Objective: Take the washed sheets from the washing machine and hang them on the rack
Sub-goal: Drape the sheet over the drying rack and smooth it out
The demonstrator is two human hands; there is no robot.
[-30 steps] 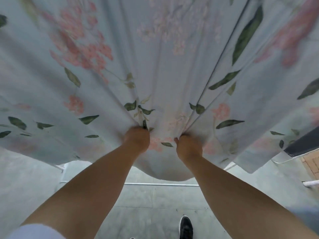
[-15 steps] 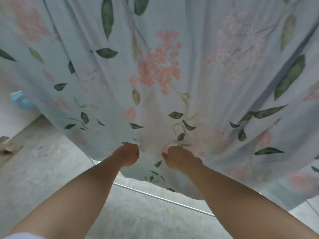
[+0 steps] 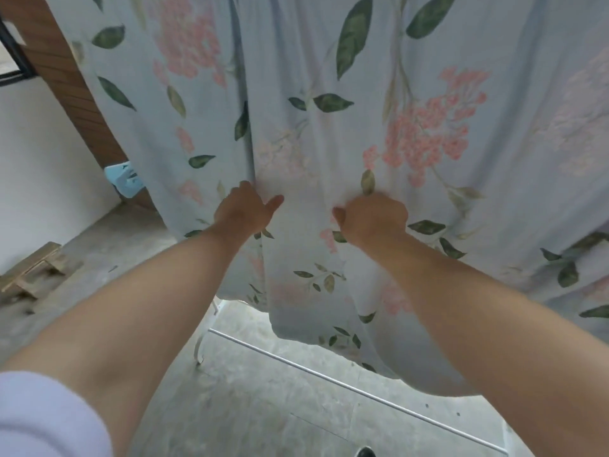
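Hanging: one pale-blue fabric sheet [image 3: 329, 61] printed with pink flowers and green leaves, draped from above, hem clear of the floor.
Left hand [image 3: 242, 212]: one, fingers hidden in a fold, thumb out; grip cannot be told.
Right hand [image 3: 372, 221]: one, a fist bunching the sheet.
Rack: one white metal rack [image 3: 329, 380], rail beneath the sheet.

Arms outstretched, left hand [image 3: 245, 212] and right hand [image 3: 372, 220] both curled.
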